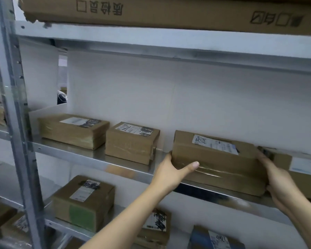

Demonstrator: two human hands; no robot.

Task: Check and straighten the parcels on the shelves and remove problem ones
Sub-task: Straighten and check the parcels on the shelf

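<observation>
From the head camera, your left hand [171, 171] and right hand [278, 180] hold a long parcel [217, 164] between them at the front edge of the middle shelf [90, 157]. Your left thumb [192, 165] lies flat along its front face, and the rest of that hand wraps the left end, out of sight. The fingers [264, 159] of your right hand are curved round the right end, the palm cupping the lower corner. You cannot tell whether its base rests on the shelf.

The long parcel is a low, wide box of brown cardboard. Glossy clear tape runs along its front, and a white label with handwriting sits on top. Just beside its right end lies another brown parcel [302, 166] with a pale label.

Further left on the same smooth grey metal shelf stand a squat taped box [131, 141] and a flat one [72, 130], both with labels scribbled over in black.

On the shelf below sit a cube-like carton [83, 202] with a green patch on its front, a smaller brown box [154, 227] and a blue package [214, 239]. A big printed carton [169, 11] with a torn corner lies on the top shelf, beside the perforated upright [18, 123].
</observation>
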